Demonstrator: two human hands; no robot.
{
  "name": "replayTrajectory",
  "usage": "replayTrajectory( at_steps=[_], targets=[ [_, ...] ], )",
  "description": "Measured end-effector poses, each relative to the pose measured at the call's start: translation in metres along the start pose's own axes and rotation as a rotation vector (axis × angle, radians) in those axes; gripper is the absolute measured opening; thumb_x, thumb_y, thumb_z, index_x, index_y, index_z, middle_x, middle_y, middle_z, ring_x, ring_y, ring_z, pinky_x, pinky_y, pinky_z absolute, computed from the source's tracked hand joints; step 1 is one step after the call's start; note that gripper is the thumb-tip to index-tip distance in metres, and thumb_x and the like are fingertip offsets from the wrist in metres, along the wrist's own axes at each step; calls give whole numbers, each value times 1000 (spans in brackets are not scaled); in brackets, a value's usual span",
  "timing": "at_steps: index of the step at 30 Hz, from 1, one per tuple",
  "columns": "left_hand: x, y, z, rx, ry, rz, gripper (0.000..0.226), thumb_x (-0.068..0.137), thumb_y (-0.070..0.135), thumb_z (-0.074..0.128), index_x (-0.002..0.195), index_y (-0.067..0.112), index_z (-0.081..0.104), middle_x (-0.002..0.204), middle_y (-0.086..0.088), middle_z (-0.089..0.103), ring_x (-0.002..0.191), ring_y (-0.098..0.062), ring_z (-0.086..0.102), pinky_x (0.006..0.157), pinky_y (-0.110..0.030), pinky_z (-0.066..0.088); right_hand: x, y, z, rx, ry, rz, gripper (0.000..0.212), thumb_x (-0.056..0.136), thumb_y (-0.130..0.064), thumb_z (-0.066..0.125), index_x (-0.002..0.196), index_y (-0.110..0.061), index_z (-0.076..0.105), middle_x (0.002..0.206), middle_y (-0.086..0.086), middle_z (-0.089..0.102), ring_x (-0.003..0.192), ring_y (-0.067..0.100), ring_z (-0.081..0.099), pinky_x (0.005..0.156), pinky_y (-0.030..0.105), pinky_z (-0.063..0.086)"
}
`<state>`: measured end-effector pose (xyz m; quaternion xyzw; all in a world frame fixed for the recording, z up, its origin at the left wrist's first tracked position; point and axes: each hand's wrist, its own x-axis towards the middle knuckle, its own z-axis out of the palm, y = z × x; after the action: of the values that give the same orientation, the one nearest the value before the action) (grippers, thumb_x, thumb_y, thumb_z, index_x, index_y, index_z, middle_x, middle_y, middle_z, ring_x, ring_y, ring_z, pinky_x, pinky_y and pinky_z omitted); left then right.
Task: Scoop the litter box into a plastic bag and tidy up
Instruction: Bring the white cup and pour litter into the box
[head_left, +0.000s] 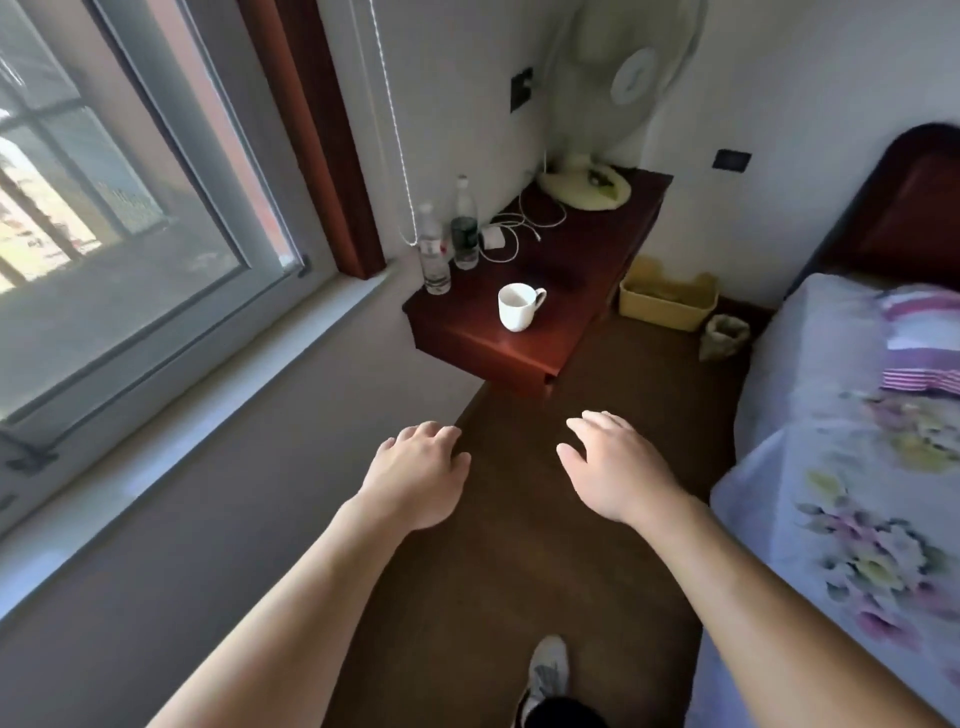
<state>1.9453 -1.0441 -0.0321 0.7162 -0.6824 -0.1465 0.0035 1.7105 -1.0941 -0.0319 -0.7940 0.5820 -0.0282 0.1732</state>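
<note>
The window (130, 208) fills the view at my 10 o'clock, and the bed (857, 493) with its flowered cover runs along my 3 o'clock side. Between them the dark brown floor (519, 571) stretches toward 12 o'clock. There the dark red table (498, 348) stands against the wall, and a white fan (631, 78) rises from its far end.

My two arms reach forward over the floor. The left grip (415, 473) is at 11 o'clock, palm down, fingers loose and a little bent, and it holds nothing. The right grip (618, 467) is at 1 o'clock, fingers spread apart, also holding nothing. Neither grip touches anything.

The litter box (667, 306), a pale yellow tray, sits on the floor at 1 o'clock, between the table and the bed, near the wall. Just beside it, toward the bed, a small bag (724, 335) stands open; it looks like plastic.

My shoe (545, 675) shows at 6 o'clock. On the table, a white cup (517, 306) stands upright near the front edge, two bottles (434, 249) stand at the window side, and a white cable (519, 228) lies behind them.
</note>
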Motion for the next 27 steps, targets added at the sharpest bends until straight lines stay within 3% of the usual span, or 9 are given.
replayTrajectory(
  at_steps=[10, 16, 18, 24, 27],
  targets=[
    [200, 11, -43, -130, -14, -88, 51, 99, 43, 39, 146, 22, 37, 144, -3, 49, 132, -27, 46, 103, -41, 42, 208, 42, -45, 15, -91, -9, 53, 101, -42, 41, 147, -17, 42, 154, 1, 40, 142, 21, 34, 114, 37, 31],
    [331, -9, -9, -407, -73, -140, 87, 84, 36, 70, 154, 23, 20, 151, -4, 43, 121, -20, 59, 100, -39, 51, 334, 71, -28, 185, -178, 64, 54, 98, -42, 51, 147, -22, 42, 153, -3, 41, 137, 19, 43, 110, 36, 39],
    [367, -14, 7, -506, -81, -162, 96, 79, 31, 77, 154, 26, 17, 154, -6, 40, 128, -21, 54, 103, -40, 50, 371, 80, -21, 250, -190, 99, 53, 96, -40, 56, 144, -23, 44, 148, -3, 47, 131, 17, 49, 105, 36, 44],
    [447, -22, 44, -704, -153, -210, 109, 69, 34, 86, 155, 26, 18, 152, -4, 40, 134, -21, 47, 106, -41, 47, 465, 105, 3, 338, -257, 141, 47, 96, -32, 56, 141, -23, 47, 143, -4, 52, 118, 15, 58, 100, 38, 49],
    [467, -27, 56, -709, -219, -179, 102, 65, 34, 88, 149, 28, 30, 139, 5, 51, 128, -15, 49, 104, -33, 45, 495, 112, 15, 378, -339, 125, 37, 98, -23, 54, 135, -22, 55, 137, -5, 58, 121, 14, 57, 104, 32, 45]
  ],
)
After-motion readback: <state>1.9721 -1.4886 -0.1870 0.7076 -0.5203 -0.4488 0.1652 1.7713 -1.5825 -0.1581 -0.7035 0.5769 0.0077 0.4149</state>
